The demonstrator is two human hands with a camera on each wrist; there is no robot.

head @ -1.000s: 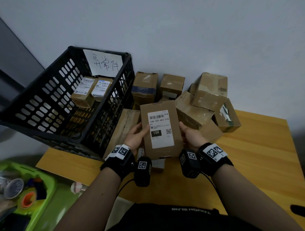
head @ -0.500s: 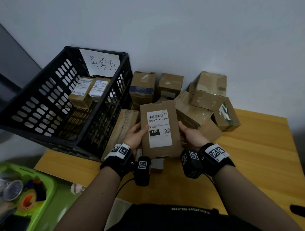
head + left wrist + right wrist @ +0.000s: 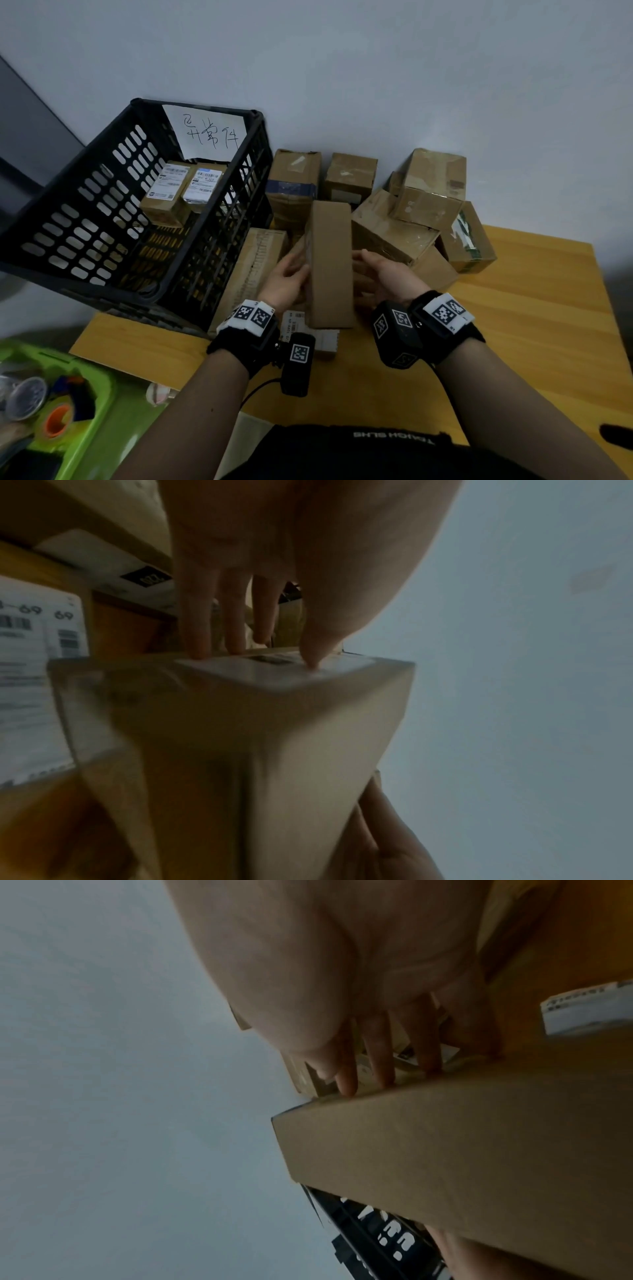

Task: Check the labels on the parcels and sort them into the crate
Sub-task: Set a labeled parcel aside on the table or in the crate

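Observation:
A tall brown parcel (image 3: 330,263) stands on edge above the wooden table (image 3: 531,342), plain narrow side toward me. Its white label faces left, under my left hand (image 3: 289,274). In the left wrist view that hand (image 3: 253,653) pinches the parcel (image 3: 240,737), thumb on the label and fingers behind. My right hand (image 3: 380,274) lies against the parcel's plain right face with straight fingers, thumb apart from it, as the right wrist view (image 3: 359,1069) shows. The black slotted crate (image 3: 85,205) stands at the left with two labelled parcels (image 3: 168,192) inside.
A handwritten paper sign (image 3: 209,137) hangs on the crate's back wall. A pile of brown parcels (image 3: 428,192) fills the back of the table against the wall. A long flat box (image 3: 253,270) lies beside the crate, a small labelled parcel (image 3: 308,329) below my hands, a green bin (image 3: 68,411) on the floor.
The parcel has turned from label facing me to standing on edge with the label facing left. My right hand has loosened from gripping its side to lying flat against it.

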